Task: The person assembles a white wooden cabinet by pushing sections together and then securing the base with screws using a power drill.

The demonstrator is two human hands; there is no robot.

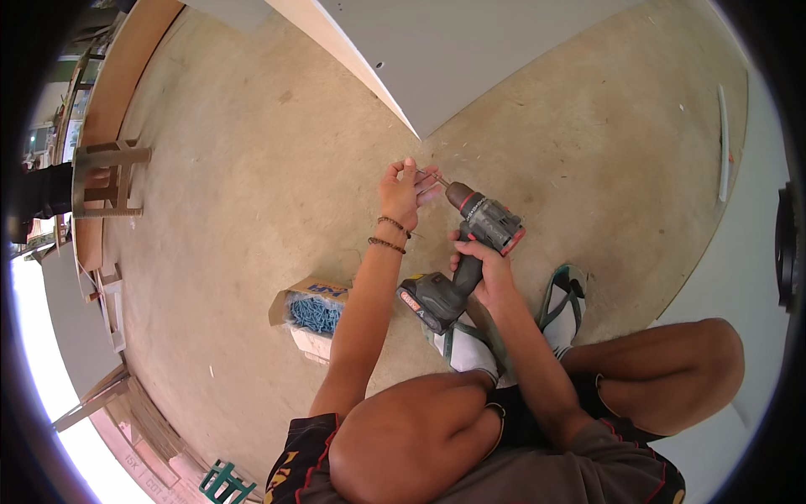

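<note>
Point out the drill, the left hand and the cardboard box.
Drill [468, 274]: head view, on its black handle.
Left hand [400, 194]: head view, on the middle of the hand.
Cardboard box [312, 343]: head view, on its pale side wall.

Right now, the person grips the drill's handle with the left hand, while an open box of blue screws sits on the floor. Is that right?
Not quite: the head view shows the right hand gripping the drill's handle, not the left. The open box of blue screws does sit on the floor.
</note>
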